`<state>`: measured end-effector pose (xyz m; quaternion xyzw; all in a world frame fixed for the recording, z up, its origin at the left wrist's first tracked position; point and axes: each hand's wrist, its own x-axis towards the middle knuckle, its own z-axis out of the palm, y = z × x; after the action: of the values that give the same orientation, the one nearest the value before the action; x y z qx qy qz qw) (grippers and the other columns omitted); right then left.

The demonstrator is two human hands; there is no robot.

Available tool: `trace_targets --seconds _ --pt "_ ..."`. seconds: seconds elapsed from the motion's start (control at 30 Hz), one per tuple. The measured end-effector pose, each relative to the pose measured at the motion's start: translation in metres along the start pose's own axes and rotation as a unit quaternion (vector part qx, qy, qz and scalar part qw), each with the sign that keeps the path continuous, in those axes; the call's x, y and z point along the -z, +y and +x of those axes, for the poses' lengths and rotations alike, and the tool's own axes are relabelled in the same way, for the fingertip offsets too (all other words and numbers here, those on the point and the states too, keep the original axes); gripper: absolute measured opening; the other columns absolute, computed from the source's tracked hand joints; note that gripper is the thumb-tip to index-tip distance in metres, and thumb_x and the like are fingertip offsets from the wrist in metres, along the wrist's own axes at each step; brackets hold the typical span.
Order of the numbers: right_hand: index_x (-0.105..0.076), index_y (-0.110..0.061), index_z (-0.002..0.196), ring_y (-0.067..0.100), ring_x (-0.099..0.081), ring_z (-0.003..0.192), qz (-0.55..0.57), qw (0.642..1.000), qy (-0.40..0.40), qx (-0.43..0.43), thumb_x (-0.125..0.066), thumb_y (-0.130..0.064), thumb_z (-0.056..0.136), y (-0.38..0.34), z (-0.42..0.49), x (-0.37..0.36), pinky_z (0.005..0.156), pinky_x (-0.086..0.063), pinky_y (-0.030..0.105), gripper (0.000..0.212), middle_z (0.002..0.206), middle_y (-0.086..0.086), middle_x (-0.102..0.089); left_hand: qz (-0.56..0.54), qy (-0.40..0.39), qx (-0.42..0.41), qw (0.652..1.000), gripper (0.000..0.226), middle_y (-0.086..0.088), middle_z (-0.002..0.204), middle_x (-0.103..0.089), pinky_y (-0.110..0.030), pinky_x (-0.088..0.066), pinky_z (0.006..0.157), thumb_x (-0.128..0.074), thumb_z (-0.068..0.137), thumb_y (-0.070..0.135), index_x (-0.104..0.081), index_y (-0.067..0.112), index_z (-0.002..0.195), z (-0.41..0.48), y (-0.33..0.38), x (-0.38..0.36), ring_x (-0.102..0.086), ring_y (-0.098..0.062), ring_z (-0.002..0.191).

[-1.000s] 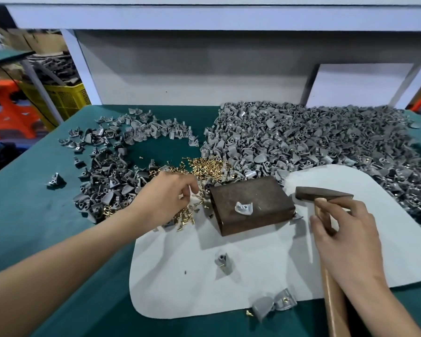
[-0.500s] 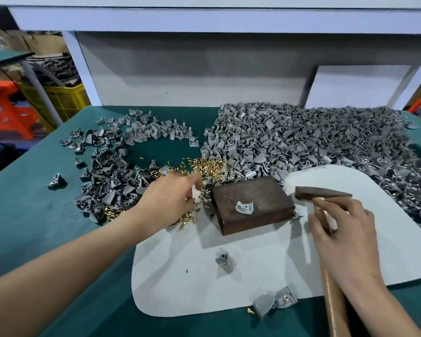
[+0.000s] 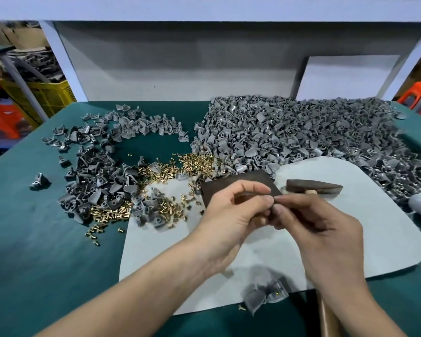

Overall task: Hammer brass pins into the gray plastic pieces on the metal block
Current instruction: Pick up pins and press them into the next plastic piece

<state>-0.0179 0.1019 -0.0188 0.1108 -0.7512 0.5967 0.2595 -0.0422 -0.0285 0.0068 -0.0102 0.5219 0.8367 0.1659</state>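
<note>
Head view shows a job in mid-run, and how much of it is finished can only partly be judged. The left hand [image 3: 231, 215] and the right hand [image 3: 319, 229] meet fingertip to fingertip over the near part of the dark brown metal block [image 3: 231, 184]. Both have their fingers curled into a pinch, but whatever sits between them is too small and too covered to make out, so I cannot tell what either one grips. No piece can be seen on the block, since the hands hide most of its top. The dark-headed, wooden-handled hammer [image 3: 314, 188] lies on the pale rounded mat [image 3: 362, 227], its head just beyond the right hand's fingers and its handle running back under that hand. No blow is being struck; this looks like the seating of a pin by hand before hammering. The small brass pins [image 3: 170, 169] lie loose in plenty, to the left of and beyond the left hand. Gray plastic pieces [image 3: 301, 137] form a large heap beyond the right hand, and a thinner spread [image 3: 95, 181] lies well to the left of the left hand on the green bench [image 3: 34, 251]. A few brass specks glint in the large heap, so it may be finished work, though that is uncertain. A few more pieces [image 3: 255, 300] lie between the wrists, one showing brass. Many pieces and pins appear left to join.
</note>
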Motion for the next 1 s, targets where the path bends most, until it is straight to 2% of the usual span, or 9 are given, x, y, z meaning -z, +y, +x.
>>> trace_targets --seconds 0.1,0.17,0.23,0.3,0.4,0.6,0.8,0.9,1.0 --pt "-0.069 -0.035 0.085 0.01 -0.067 0.063 -0.023 1.0 -0.01 0.002 -0.073 -0.027 0.079 0.003 0.0 0.001 0.062 -0.053 0.017 0.011 0.076 -0.009 -0.071 -0.004 0.001 -0.012 1.0 0.013 -0.001 0.065 -0.065 -0.015 -0.05 0.055 -0.065 0.082 -0.004 -0.067 0.009 0.08 -0.001 -0.003 0.005 -0.06 -0.008 0.058" --pt "-0.066 -0.035 0.083 0.012 -0.064 0.061 -0.029 0.999 -0.014 -0.014 -0.069 -0.019 0.082 0.007 0.001 0.002 0.059 -0.054 0.022 0.016 0.073 -0.005 -0.068 0.104 0.028 -0.092 0.99 0.013 0.001 0.075 -0.069 -0.014 -0.049 0.058 -0.071 0.08 0.006 -0.069 0.018 0.082 -0.004 -0.002 0.018 -0.062 -0.007 0.065" --pt "-0.064 -0.035 0.083 0.012 -0.061 0.064 -0.026 0.999 -0.031 -0.034 -0.065 -0.015 0.086 0.01 0.002 0.005 0.058 -0.053 0.024 0.02 0.076 -0.004 -0.065 0.311 0.117 -0.2 0.922 0.019 0.013 0.091 -0.068 -0.01 -0.045 0.073 -0.071 0.083 0.013 -0.067 0.029 0.093 -0.004 -0.004 0.034 -0.061 0.0 0.085" --pt "-0.061 -0.035 0.083 0.012 -0.059 0.071 -0.046 0.996 -0.065 -0.037 -0.061 -0.017 0.089 0.011 0.006 0.006 0.061 -0.052 0.024 0.019 0.08 -0.007 -0.063 0.439 0.172 -0.229 0.852 0.028 0.028 0.105 -0.056 -0.014 -0.039 0.093 -0.068 0.086 0.02 -0.059 0.038 0.106 -0.005 -0.01 0.046 -0.048 0.003 0.108" --pt "-0.057 -0.033 0.081 0.008 -0.057 0.082 -0.13 0.984 -0.123 -0.016 -0.062 -0.011 0.09 0.01 0.018 -0.002 0.071 -0.042 0.017 0.024 0.083 -0.012 -0.061 0.48 0.164 -0.211 0.836 0.03 0.038 0.115 -0.044 -0.037 -0.031 0.109 -0.065 0.087 0.028 -0.058 0.041 0.114 -0.002 -0.019 0.052 -0.035 0.003 0.121" --pt "-0.057 -0.025 0.079 0.009 -0.05 0.083 -0.19 0.958 -0.215 -0.023 -0.064 -0.008 0.087 0.009 0.038 -0.025 0.07 -0.034 0.016 0.02 0.084 -0.007 -0.058 0.449 0.177 -0.227 0.846 0.013 0.031 0.111 -0.055 -0.042 -0.03 0.108 -0.071 0.083 0.023 -0.066 0.036 0.082 0.007 -0.019 0.054 -0.042 -0.001 0.117" --pt "-0.06 -0.034 0.075 0.017 -0.047 0.096 -0.207 0.957 -0.192 -0.062 -0.068 -0.016 0.084 0.015 0.044 -0.025 0.075 -0.032 0.022 0.023 0.078 -0.018 -0.061 0.41 0.161 -0.184 0.879 0.014 0.028 0.107 -0.063 -0.048 -0.019 0.114 -0.071 0.084 0.027 -0.065 0.037 0.075 0.014 -0.009 0.048 -0.038 -0.004 0.128" --pt "-0.063 -0.034 0.073 0.025 -0.052 0.1 -0.201 0.955 -0.204 -0.083 -0.071 -0.018 0.083 0.017 0.049 -0.023 0.087 -0.042 0.034 0.02 0.078 -0.008 -0.065 0.388 0.146 -0.159 0.896 0.014 0.023 0.111 -0.063 -0.05 -0.017 0.115 -0.071 0.084 0.025 -0.066 0.033 0.073 0.02 -0.007 0.047 -0.039 -0.007 0.13" --pt "-0.065 -0.032 0.069 0.027 -0.056 0.095 -0.188 0.947 -0.234 -0.118 -0.071 -0.02 0.083 0.02 0.058 -0.019 0.084 -0.047 0.04 0.019 0.083 0.005 -0.066 0.361 0.148 -0.133 0.911 0.015 0.022 0.112 -0.063 -0.05 -0.014 0.117 -0.07 0.085 0.025 -0.067 0.031 0.072 0.024 -0.005 0.044 -0.036 -0.006 0.132"
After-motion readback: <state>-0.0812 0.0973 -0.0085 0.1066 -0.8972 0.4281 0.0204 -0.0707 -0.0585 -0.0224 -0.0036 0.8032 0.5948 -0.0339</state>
